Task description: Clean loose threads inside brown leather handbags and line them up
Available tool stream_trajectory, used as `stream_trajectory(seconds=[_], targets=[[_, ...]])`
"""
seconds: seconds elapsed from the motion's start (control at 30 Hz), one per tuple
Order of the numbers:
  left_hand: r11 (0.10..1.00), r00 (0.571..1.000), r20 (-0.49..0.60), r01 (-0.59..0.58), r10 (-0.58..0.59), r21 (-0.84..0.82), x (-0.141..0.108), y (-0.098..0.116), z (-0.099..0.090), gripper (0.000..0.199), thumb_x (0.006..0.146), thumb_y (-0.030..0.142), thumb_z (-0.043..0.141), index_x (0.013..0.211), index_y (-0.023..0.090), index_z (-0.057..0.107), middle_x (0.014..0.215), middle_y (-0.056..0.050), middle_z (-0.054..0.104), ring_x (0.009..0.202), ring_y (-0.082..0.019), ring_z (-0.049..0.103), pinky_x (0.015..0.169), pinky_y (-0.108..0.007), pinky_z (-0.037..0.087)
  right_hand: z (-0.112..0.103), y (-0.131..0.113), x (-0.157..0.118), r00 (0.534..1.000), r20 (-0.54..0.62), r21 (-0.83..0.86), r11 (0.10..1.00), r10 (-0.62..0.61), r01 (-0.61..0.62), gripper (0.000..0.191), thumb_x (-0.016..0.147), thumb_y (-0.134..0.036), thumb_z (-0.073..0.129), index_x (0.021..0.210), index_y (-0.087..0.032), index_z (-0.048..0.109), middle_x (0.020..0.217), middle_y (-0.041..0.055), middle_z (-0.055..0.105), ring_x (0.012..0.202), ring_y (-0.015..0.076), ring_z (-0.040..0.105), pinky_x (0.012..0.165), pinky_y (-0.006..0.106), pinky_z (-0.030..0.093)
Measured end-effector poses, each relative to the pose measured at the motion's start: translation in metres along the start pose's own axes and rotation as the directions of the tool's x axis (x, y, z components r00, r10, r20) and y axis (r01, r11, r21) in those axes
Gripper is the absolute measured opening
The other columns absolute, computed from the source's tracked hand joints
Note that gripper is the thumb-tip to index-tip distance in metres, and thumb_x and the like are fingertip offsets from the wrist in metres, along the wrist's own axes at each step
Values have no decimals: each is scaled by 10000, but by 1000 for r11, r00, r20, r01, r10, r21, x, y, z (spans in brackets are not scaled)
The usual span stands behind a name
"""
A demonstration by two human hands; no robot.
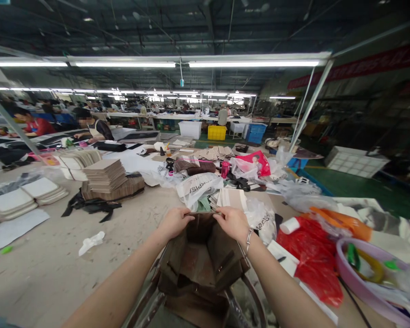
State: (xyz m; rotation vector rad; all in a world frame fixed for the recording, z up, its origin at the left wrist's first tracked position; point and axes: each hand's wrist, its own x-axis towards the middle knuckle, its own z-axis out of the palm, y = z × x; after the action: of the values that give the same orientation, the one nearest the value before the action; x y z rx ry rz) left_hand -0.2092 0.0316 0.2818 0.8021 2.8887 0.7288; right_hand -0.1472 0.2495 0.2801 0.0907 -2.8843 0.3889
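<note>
Head view: A worker's left hand [174, 223] and right hand [234, 223] — equally near — pinch the far rim of a brown handbag [196, 262], which reaches back toward the wearer between the forearms, mouth open. Leftward, tabletop [130, 255] stretches past a crumpled white scrap [91, 242] to stacked brown panels [104, 175]; rightward, a red plastic bag [310, 255] and lilac basin [341, 264] crowd the room.

- Handbag [201, 264]: dark brown, reddish on its inner base
- Worktable [51, 282]: greyish beige
- Stacked panels [104, 176] toward the surface's far left corner: tan
- Plastic bag [314, 255] near the right edge: bright red
- Basin [343, 269] at the near right corner: lilac
- Printed carrier bag [198, 186] toward the far edge: whitish, black lettering
- Bracelet [248, 241]: silver
</note>
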Motion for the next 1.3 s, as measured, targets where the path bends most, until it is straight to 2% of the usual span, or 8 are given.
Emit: stream_trajectory(seconds=[0.1,0.3,0.47,0.57,0.73,1.0,1.17,1.3], targets=[[998,1000,-9,-2,3,63,-1,2,2,220,825,331,503,730,187,640,714,-28,659,697,-167,573,608,-247,352,-3,0,-1,998,-17,11,998,-65,65,243,900,-353,455,1055,-303,635,967,-4,665,887,167,584,712,245,388],[987,1000,21,16,-20,160,-5,2,2,205,819,353,505,878,206,635,835,-45,681,794,-200,606,648,-263,385,-5,-9,6,997,35,-94,993,-68,71,252,882,-284,415,915,-262,664,931,15,654,844,169,581,665,253,384],[986,998,58,-49,40,161,-7,10,-5,733,621,463,716,1273,235,470,1140,-88,633,1001,-275,586,765,-302,434,-4,-14,13,999,36,-132,990,-35,40,234,850,-271,422,817,-233,651,882,29,647,818,185,584,646,272,381],[980,996,18,-93,91,176,2,23,-6,557,722,485,626,1215,239,546,1110,-80,653,987,-261,598,791,-308,440,-4,-14,15,999,11,-119,992,-32,33,202,827,-251,444,810,-230,644,878,23,650,809,181,590,632,272,377],[969,992,55,-127,118,212,21,37,2,247,803,373,549,960,250,694,948,-43,709,875,-224,629,731,-282,442,-4,-7,15,999,-6,-83,996,-31,31,203,833,-239,453,800,-233,653,874,17,661,823,175,594,639,264,379],[978,994,14,-110,110,179,29,33,12,239,830,331,506,860,229,720,848,-37,719,786,-187,623,665,-253,411,6,7,13,1000,-13,146,989,-14,15,175,855,-275,511,890,-273,682,923,-14,675,885,169,591,725,253,405],[979,998,13,-62,60,196,30,35,11,253,836,332,491,843,220,717,826,-38,712,765,-175,612,661,-249,404,10,12,16,996,-7,324,943,-84,82,210,873,-241,496,921,-259,700,915,-1,667,889,157,583,785,243,425],[974,999,-11,-49,53,220,29,35,15,254,836,330,489,839,222,719,823,-43,710,766,-180,615,675,-256,412,8,13,15,987,66,355,928,-144,112,268,902,-262,446,1016,-259,688,957,22,651,919,167,580,832,268,432]])
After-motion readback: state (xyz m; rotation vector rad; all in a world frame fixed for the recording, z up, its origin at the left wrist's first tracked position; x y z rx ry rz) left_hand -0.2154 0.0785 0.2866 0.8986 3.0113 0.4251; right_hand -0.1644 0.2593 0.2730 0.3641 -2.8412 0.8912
